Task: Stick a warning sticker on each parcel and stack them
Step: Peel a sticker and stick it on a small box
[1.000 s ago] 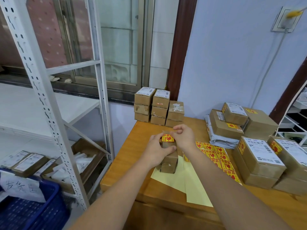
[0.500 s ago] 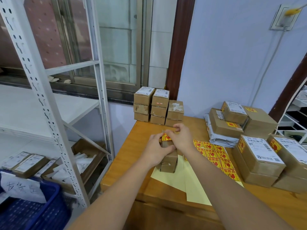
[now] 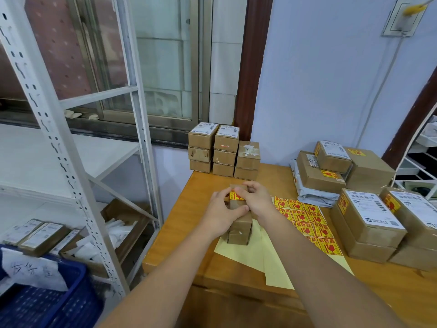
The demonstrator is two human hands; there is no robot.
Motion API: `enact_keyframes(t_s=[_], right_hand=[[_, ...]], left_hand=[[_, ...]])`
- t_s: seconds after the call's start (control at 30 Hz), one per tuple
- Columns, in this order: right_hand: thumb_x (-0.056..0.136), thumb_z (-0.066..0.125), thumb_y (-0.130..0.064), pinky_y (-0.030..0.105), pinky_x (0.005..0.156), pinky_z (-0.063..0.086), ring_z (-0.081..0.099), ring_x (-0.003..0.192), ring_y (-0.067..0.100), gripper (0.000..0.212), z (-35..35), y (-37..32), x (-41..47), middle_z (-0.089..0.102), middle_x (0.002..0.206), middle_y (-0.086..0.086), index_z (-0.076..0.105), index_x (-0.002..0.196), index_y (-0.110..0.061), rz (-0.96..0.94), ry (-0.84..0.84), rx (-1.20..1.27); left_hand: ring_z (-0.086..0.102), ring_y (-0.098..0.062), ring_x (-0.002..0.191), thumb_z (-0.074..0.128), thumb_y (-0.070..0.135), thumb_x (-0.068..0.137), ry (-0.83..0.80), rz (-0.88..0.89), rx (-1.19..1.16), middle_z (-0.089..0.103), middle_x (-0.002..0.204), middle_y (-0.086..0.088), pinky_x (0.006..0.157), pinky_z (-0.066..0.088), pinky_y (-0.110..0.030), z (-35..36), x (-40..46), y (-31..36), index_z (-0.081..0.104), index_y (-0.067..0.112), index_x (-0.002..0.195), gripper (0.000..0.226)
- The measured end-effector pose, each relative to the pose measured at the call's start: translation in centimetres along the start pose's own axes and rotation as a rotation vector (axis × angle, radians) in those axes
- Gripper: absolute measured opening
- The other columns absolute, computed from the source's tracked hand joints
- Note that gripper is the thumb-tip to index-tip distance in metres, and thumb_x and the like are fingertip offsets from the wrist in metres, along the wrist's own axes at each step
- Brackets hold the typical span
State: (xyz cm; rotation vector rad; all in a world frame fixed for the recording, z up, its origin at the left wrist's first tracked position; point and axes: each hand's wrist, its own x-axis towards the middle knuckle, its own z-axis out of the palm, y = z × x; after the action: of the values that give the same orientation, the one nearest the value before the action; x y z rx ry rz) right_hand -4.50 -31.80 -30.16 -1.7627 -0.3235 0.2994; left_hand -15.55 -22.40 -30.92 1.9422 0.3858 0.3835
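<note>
Near the left edge of the wooden table (image 3: 179, 223), the left hand (image 3: 221, 217) grips a small stack of parcels (image 3: 238, 229) from its left side. The right hand (image 3: 256, 201) pinches a yellow warning sticker (image 3: 235, 196) at the top parcel's near edge, with the sticker sheet (image 3: 307, 223) lying just to the right.

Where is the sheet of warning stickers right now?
In the head view, the sticker sheet lies flat on the wooden table, just right of the right hand and left of the large parcels.
</note>
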Motion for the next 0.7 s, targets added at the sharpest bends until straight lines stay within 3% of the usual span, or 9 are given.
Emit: enact_keyframes(t_s=[0.1, 0.2, 0.27, 0.43, 0.5, 0.6, 0.7], right_hand=[[0.090, 0.076, -0.026, 0.043, 0.102, 0.053, 0.060, 0.118, 0.020, 0.044, 0.1, 0.1, -0.1, 0.064, 0.128, 0.004, 0.062, 0.131, -0.017, 0.002, 0.015, 0.008], [0.091, 0.076, -0.027, 0.043, 0.104, 0.051, 0.059, 0.122, 0.021, 0.045, 0.2, 0.1, -0.2, 0.064, 0.131, 0.003, 0.062, 0.133, -0.017, 0.004, 0.023, 0.000], [0.091, 0.075, -0.026, 0.041, 0.105, 0.050, 0.059, 0.123, 0.021, 0.046, 0.2, 0.1, -0.2, 0.063, 0.133, 0.004, 0.061, 0.134, -0.015, 0.002, 0.021, 0.004], [0.090, 0.076, -0.033, 0.045, 0.110, 0.047, 0.055, 0.130, 0.022, 0.049, 0.5, 0.2, -0.3, 0.058, 0.142, 0.007, 0.060, 0.134, -0.018, 0.002, 0.040, -0.025], [0.091, 0.074, -0.034, 0.044, 0.111, 0.045, 0.052, 0.134, 0.022, 0.050, 0.5, 0.1, -0.5, 0.056, 0.144, 0.006, 0.060, 0.136, -0.018, -0.006, 0.041, -0.040], [0.092, 0.073, -0.033, 0.042, 0.113, 0.043, 0.051, 0.135, 0.021, 0.049, 0.4, 0.1, -0.5, 0.056, 0.145, 0.007, 0.059, 0.137, -0.017, -0.022, 0.038, -0.055], [0.093, 0.072, -0.033, 0.041, 0.112, 0.044, 0.051, 0.135, 0.021, 0.049, 0.5, 0.1, -0.5, 0.056, 0.144, 0.008, 0.058, 0.137, -0.017, -0.026, 0.047, -0.056]], left_hand=[[0.048, -0.015, 0.126, 0.081, 0.038, 0.086, -0.014, -0.021, -0.064, 0.040, 0.142, 0.003, 0.085, 0.042, -0.016, 0.2, 0.3, -0.4, 0.039, 0.027, 0.153, 0.080], [0.042, -0.011, 0.126, 0.079, 0.043, 0.088, -0.075, -0.062, -0.085, 0.032, 0.147, 0.005, 0.097, 0.038, -0.024, -0.1, 0.7, -0.6, 0.028, 0.029, 0.159, 0.089], [0.044, -0.011, 0.125, 0.078, 0.044, 0.088, -0.113, -0.085, -0.076, 0.034, 0.145, 0.007, 0.097, 0.039, -0.026, -0.4, 1.0, -0.6, 0.031, 0.034, 0.157, 0.085], [0.064, -0.015, 0.105, 0.059, 0.041, 0.100, 0.006, -0.317, -0.697, 0.067, 0.125, 0.000, 0.075, 0.050, -0.030, -0.5, 1.9, 1.2, 0.061, 0.022, 0.133, 0.038], [0.065, -0.016, 0.105, 0.054, 0.041, 0.105, 0.041, -0.339, -0.641, 0.068, 0.120, 0.000, 0.079, 0.054, -0.033, -0.1, 2.6, 1.7, 0.061, 0.023, 0.128, 0.031], [0.057, -0.018, 0.120, 0.052, 0.036, 0.107, 0.096, -0.278, -0.435, 0.062, 0.138, -0.002, 0.103, 0.049, -0.037, 0.9, 3.5, 1.3, 0.062, 0.022, 0.136, 0.033], [0.052, -0.017, 0.123, 0.052, 0.031, 0.108, 0.112, -0.222, -0.377, 0.058, 0.144, -0.001, 0.106, 0.046, -0.036, 0.9, 3.4, 1.1, 0.061, 0.021, 0.140, 0.035]])
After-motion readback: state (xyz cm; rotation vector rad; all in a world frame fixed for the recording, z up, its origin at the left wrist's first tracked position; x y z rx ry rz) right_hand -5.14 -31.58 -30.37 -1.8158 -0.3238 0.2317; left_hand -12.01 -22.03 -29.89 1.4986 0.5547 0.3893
